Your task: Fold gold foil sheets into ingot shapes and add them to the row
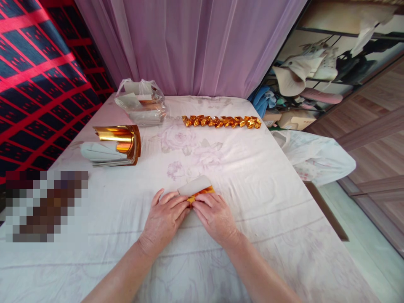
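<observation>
From the head camera, both hands lie low on the cloth-covered worktop, meeting at a small folded piece of gold foil paper. The left hand and the right hand come together fingertip to fingertip, each pressing down on the near edge of the paper, so that the piece is pinned flat between them and the cloth. Neither hand is spread wide; the fingers are drawn close and angled inward toward each other.

The paper sits just beyond the fingertips, touching them, with its pale back turned up and a gold edge showing beneath. Its long axis runs slantwise, rising from the left hand's side toward the far right. Both hands are equally on it, though more of the piece lies ahead of the right hand.

Farther out, well beyond the hands and slightly to the right, a row of finished gold folded pieces lies in a line across the worktop, side to side. Ahead and to the left of the left hand stands a stack of gold foil sheets, the top sheets curling upward. Beyond that stack, farther still, a clear plastic bag holds more sheets. A purple curtain hangs behind the far edge, and a red and dark patterned fabric hangs at the far left.
</observation>
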`<state>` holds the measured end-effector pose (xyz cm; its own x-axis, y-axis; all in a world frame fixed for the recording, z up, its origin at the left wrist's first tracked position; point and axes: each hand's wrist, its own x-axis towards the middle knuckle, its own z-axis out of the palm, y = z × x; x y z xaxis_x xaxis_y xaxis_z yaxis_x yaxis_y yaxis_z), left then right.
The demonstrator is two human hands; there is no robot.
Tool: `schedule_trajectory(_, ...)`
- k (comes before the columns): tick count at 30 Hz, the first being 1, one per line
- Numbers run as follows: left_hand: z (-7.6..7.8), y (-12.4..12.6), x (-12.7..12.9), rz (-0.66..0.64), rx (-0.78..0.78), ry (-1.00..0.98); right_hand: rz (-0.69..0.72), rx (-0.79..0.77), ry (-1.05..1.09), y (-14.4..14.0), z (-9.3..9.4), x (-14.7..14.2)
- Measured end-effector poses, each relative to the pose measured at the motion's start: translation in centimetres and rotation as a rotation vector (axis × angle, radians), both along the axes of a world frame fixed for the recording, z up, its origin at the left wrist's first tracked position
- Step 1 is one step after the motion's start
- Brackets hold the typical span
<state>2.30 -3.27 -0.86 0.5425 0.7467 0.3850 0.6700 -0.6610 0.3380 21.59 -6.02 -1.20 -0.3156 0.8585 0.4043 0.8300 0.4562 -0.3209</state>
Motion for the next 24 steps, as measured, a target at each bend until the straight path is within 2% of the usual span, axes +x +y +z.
schedule_trajectory(11, 0.16, 0.04, -0.54, 0.025, -0.090, 0.008, -0.039, -0.047, 0.110, -0.29, 0.28, 0.08)
schedule_trajectory(24, 0.29, 0.01, -0.34, 0.038, -0.115, -0.009, -0.116, -0.054, 0.038, -0.41, 0.41, -0.31)
